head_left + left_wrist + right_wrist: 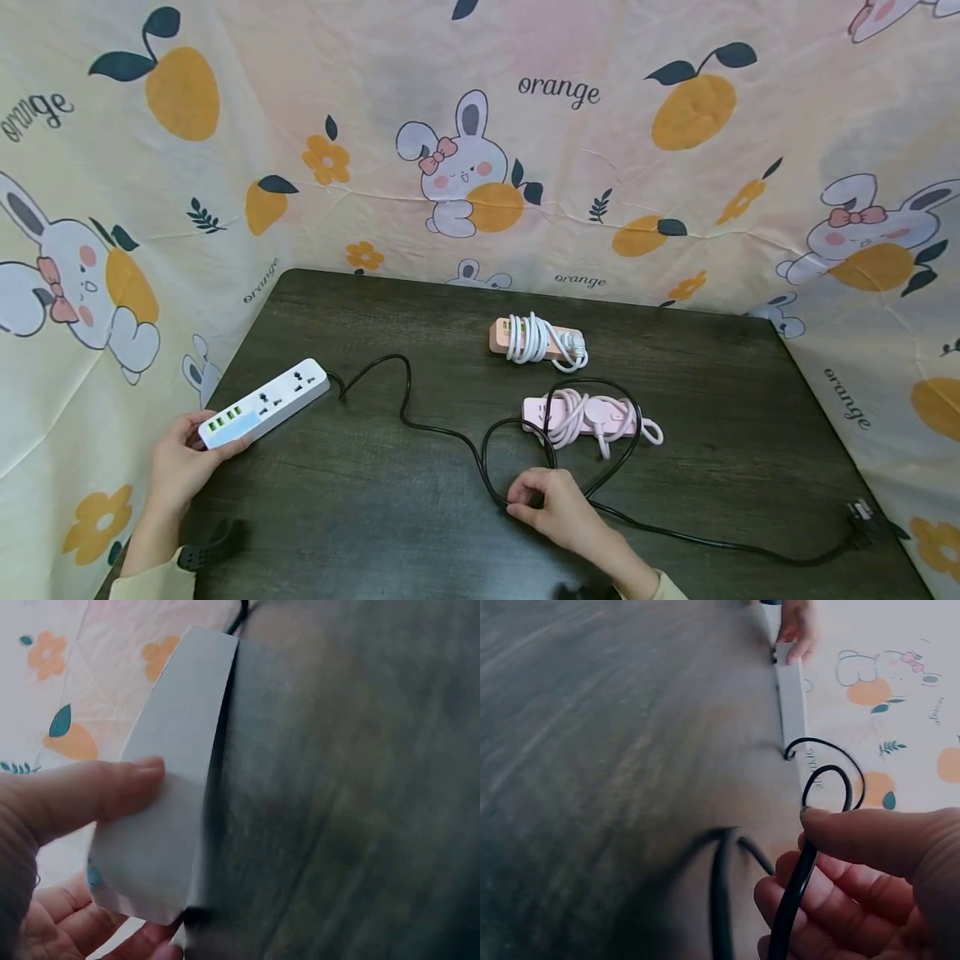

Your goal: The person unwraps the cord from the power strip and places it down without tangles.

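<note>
Head view shows me left hand (182, 467) gripping white power strip (281, 396) at left, right hand (558, 510) pinching black cord (442, 431).

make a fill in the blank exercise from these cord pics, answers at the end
1. The left hand grips a power strip coloured ____.
2. The right hand pinches a cord coloured ____.
3. Counting the held one, ____ power strips are visible.
4. In the head view, the unwrapped cord's plug lies near the table's ____ edge.

Missing words: white; black; three; right
</note>
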